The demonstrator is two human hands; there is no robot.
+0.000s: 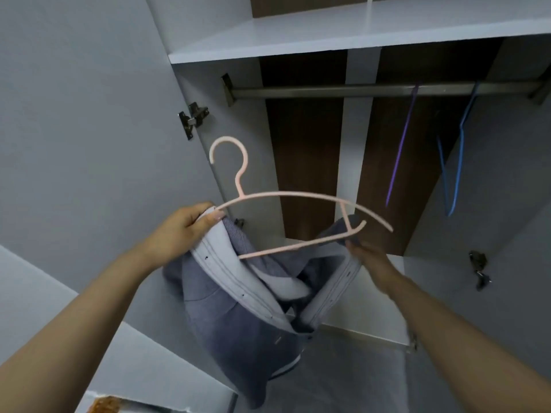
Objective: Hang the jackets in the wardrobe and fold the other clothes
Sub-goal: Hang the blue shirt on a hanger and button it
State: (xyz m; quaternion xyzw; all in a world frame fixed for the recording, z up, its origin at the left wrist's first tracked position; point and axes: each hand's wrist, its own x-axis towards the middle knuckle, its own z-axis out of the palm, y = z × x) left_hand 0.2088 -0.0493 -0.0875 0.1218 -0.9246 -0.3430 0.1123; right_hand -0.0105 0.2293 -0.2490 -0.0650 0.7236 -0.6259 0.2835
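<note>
Hanging in front of an open wardrobe (208, 31): one blue-grey jacket (238, 317) with a pale lining and placket, held up between two bare hands. Left hand (185, 225): grip closed on the jacket's left front edge near the collar, thumb pinching the pale fabric against curled fingers, at the left end of the hanger. Right hand (368, 257): blurred; fingers appear curled on the jacket's right shoulder fabric, just below the hanger's right end. Pink hanger (301, 195): hook upright and free, not on any rail; its left arm meets the jacket at the left hand, its lower bar runs into the open neck of the jacket, its right arm juts out bare above the right hand. Jacket body droops below both hands, unbuttoned, lining showing.

Wardrobe fittings: white shelf (328, 34) above; metal rail (328, 91) beneath it, well above the pink hanger. On the rail, to the right: one purple hanger (401, 150) and one blue hanger (459, 162), both bare. Door hinge (193, 116) on the left panel.
</note>
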